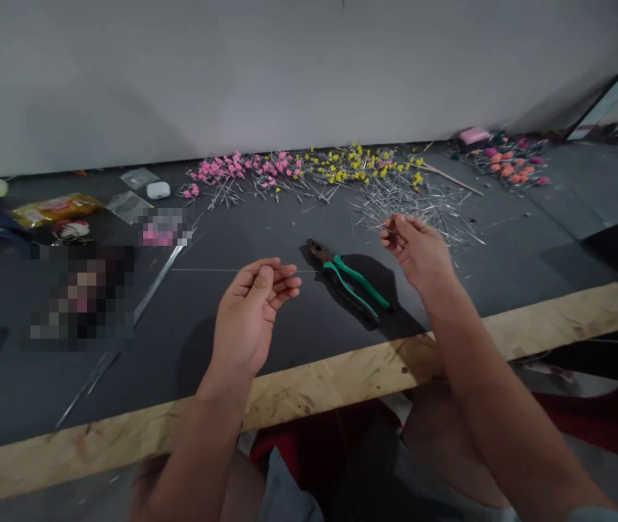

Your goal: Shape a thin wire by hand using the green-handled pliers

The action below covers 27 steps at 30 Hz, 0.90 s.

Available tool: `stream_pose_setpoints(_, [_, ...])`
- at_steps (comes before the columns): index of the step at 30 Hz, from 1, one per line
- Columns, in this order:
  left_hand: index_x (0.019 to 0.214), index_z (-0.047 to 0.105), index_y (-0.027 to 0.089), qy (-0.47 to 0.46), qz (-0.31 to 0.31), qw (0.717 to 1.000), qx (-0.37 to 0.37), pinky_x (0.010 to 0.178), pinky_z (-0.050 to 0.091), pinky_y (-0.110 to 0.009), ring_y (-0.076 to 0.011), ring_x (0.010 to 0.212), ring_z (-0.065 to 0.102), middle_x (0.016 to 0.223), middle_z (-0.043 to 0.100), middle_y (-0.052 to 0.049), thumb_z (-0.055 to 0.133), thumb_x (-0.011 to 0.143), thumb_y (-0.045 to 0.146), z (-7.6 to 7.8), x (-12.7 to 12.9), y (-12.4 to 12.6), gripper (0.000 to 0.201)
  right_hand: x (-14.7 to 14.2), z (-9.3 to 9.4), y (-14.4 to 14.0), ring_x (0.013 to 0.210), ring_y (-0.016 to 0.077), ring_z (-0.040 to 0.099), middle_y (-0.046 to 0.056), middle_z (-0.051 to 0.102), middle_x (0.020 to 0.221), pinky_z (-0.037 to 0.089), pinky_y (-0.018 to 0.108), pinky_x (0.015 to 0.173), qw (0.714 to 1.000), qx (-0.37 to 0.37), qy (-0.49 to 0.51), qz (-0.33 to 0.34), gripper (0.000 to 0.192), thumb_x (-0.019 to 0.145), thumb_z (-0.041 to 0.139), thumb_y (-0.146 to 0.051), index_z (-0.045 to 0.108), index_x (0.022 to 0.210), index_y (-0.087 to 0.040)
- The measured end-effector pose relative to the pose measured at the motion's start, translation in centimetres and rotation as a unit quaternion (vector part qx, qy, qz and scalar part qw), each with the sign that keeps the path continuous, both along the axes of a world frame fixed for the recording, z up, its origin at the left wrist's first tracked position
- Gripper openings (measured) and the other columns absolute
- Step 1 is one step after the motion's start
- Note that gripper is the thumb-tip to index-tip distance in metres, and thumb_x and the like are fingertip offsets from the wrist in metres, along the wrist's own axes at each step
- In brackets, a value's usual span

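Observation:
My left hand (252, 312) pinches a thin metal wire (205, 270) that runs out to the left, level above the dark table (287, 217). Farther back and to the right, my right hand (415, 246) has its fingers closed on a small dark piece at its fingertips, just in front of a loose heap of short silver wires (423, 203). Green-handled pliers (349, 279) lie shut on the table between my two hands.
Rows of pink (244, 168) and yellow (357, 163) bead flowers on wire stems lie along the back wall, orange ones (508, 167) at the far right. A long metal rod (157, 279) lies at the left. A white earbud case (157, 190) and packets sit back left. A wooden board (342, 380) edges the table.

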<state>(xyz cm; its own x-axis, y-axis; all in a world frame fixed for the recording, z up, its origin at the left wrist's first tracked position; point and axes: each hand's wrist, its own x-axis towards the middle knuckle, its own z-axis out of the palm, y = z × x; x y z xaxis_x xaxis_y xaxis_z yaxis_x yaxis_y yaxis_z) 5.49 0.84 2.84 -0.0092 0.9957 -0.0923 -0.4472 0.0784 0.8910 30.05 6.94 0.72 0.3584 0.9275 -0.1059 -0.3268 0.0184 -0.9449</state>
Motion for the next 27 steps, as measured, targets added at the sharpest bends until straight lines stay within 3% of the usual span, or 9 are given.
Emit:
stream_pose_setpoints(5, [0.09, 0.065, 0.018, -0.005, 0.005, 1.0, -0.001, 0.071, 0.052, -0.028, -0.0135, 0.078, 0.065, 0.091, 0.068, -0.004, 0.061, 0.082, 0.026, 0.2, -0.1, -0.1, 0.012, 3.4, -1.4, 1.5, 0.066, 0.0118, 0.06, 0.005, 0.062, 0.086, 0.054, 0.029, 0.063, 0.987, -0.055, -0.139, -0.065, 0.017, 0.078, 0.061, -0.032, 0.061, 0.088, -0.017])
stream_pose_setpoints(8, [0.09, 0.066, 0.018, -0.009, 0.021, 1.0, -0.001, 0.071, 0.052, -0.027, -0.0127, 0.077, 0.064, 0.091, 0.067, -0.003, 0.062, 0.081, 0.026, 0.2, -0.3, 0.0, 0.012, 4.3, -1.8, 1.5, 0.093, 0.0203, 0.059, 0.012, 0.051, 0.12, 0.051, 0.039, 0.078, 0.956, -0.082, -0.239, -0.147, 0.05, 0.07, 0.068, -0.027, 0.052, 0.116, -0.02])
stream_pose_setpoints(10, [0.092, 0.065, 0.019, -0.014, 0.028, 1.0, -0.002, 0.07, 0.052, -0.026, -0.0123, 0.076, 0.064, 0.09, 0.067, -0.003, 0.062, 0.081, 0.026, 0.2, -0.3, 0.1, 0.013, 3.8, -1.6, 0.9, 0.108, 0.0246, 0.052, 0.012, 0.043, 0.13, 0.046, 0.043, 0.086, 0.936, -0.07, -0.305, -0.16, 0.068, 0.064, 0.072, -0.027, 0.044, 0.125, -0.024])
stream_pose_setpoints(11, [0.093, 0.065, 0.02, -0.015, 0.029, 0.999, -0.003, 0.07, 0.051, -0.026, -0.0123, 0.076, 0.064, 0.09, 0.067, -0.002, 0.062, 0.081, 0.027, 0.2, -0.3, 0.1, 0.014, 3.2, -1.3, 0.4, 0.109, 0.0256, 0.05, 0.011, 0.046, 0.127, 0.045, 0.044, 0.088, 0.928, -0.059, -0.345, -0.13, 0.064, 0.065, 0.071, -0.031, 0.046, 0.124, -0.025])
stream_pose_setpoints(13, [0.095, 0.064, 0.021, -0.014, 0.03, 0.999, -0.006, 0.07, 0.051, -0.026, -0.0123, 0.076, 0.065, 0.09, 0.067, -0.002, 0.062, 0.081, 0.027, 0.1, -0.3, 0.2, 0.015, 1.4, -0.8, -1.0, 0.106, 0.0246, 0.051, 0.009, 0.053, 0.115, 0.043, 0.043, 0.089, 0.92, -0.04, -0.389, 0.017, 0.049, 0.07, 0.067, -0.04, 0.054, 0.114, -0.024])
stream_pose_setpoints(15, [0.095, 0.064, 0.022, -0.009, 0.029, 1.0, -0.006, 0.07, 0.051, -0.026, -0.0122, 0.076, 0.065, 0.091, 0.067, -0.002, 0.062, 0.081, 0.027, 0.0, -0.4, 0.2, 0.015, -0.7, -0.5, -2.5, 0.106, 0.0249, 0.05, 0.007, 0.051, 0.114, 0.043, 0.043, 0.088, 0.882, -0.051, -0.44, 0.159, 0.048, 0.068, 0.068, -0.043, 0.055, 0.111, -0.026])
stream_pose_setpoints(17, [0.096, 0.063, 0.022, -0.002, 0.03, 1.0, -0.002, 0.071, 0.051, -0.026, -0.0121, 0.077, 0.064, 0.093, 0.067, -0.002, 0.062, 0.081, 0.028, -0.1, -0.4, 0.2, 0.015, -2.6, -0.6, -3.7, 0.108, 0.0256, 0.048, 0.007, 0.048, 0.115, 0.041, 0.043, 0.091, 0.837, -0.044, -0.493, 0.232, 0.049, 0.061, 0.073, -0.039, 0.054, 0.104, -0.024])
stream_pose_setpoints(21, [0.096, 0.063, 0.023, 0.001, 0.031, 1.0, 0.004, 0.071, 0.051, -0.026, -0.0126, 0.078, 0.064, 0.093, 0.067, -0.003, 0.062, 0.081, 0.028, -0.2, -0.5, 0.2, 0.016, -4.2, -1.3, -4.3, 0.106, 0.0283, 0.047, 0.009, 0.047, 0.113, 0.038, 0.047, 0.092, 0.787, -0.06, -0.562, 0.248, 0.037, 0.06, 0.071, -0.026, 0.054, 0.093, -0.023])
stream_pose_setpoints(27, [0.094, 0.063, 0.021, -0.007, 0.032, 0.999, -0.006, 0.068, 0.051, -0.025, -0.0128, 0.075, 0.065, 0.09, 0.069, -0.003, 0.064, 0.08, 0.027, 0.1, -0.4, 0.1, 0.016, -2.4, -1.8, -2.4, 0.109, 0.0294, 0.046, 0.009, 0.048, 0.113, 0.038, 0.045, 0.09, 0.785, -0.085, -0.571, 0.224, 0.036, 0.062, 0.07, -0.026, 0.058, 0.095, -0.023])
